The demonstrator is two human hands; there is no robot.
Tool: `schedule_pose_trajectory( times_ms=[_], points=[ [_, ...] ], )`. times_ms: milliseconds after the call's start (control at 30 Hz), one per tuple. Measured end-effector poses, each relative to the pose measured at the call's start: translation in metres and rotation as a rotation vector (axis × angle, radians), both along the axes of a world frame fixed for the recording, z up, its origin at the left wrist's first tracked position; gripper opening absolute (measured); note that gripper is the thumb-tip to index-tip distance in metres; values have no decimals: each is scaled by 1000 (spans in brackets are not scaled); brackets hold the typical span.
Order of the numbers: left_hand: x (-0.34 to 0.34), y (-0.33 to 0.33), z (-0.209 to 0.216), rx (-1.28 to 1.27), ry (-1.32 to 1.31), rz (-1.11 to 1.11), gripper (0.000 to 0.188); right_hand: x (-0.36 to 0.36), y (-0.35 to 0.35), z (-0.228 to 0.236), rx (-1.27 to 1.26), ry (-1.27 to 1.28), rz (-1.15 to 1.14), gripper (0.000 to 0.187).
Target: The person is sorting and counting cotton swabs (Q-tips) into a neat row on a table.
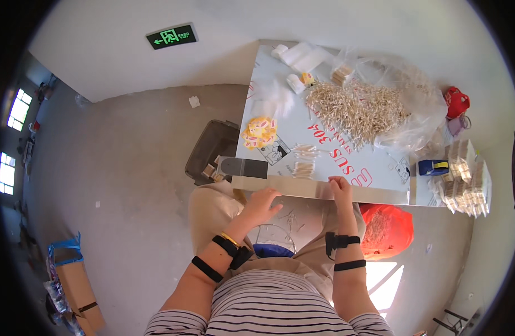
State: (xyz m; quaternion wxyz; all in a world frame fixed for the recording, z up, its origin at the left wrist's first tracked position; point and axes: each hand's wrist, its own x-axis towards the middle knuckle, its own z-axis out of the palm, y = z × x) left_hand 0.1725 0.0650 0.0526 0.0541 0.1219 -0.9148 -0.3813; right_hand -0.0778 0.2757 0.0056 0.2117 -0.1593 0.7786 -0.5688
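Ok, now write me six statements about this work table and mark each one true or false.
1. The swab pile lies on the table. True.
2. The right hand is at the table's front edge. True.
3. The left hand is deep in the swab pile. False: it is near the front edge.
4. The red bag is on the person's left. False: it is on their right.
5. The blue-and-yellow object sits beside stacked swab bundles. True.
6. The green sign lies on the floor. False: it is on the wall.
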Motion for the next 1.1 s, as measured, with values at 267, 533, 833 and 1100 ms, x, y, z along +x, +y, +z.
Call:
schedule_pose_trajectory(
  times_ms=[267, 533, 833, 1100],
  points=[
    [-61, -26, -12, 192, 101, 126, 34, -72, -55, 3, 202, 402, 51, 14],
    [-154, -55, -39, 47, 162, 245, 27, -101, -78, -18, 254, 413, 108, 10],
    [-192, -76, -56, -50, 130, 206, 34, -94, -79, -14, 228, 451, 135, 12],
    [-196, -78, -58, -19, 97, 236, 27, -95, -80, -11, 233, 413, 147, 11]
  ],
)
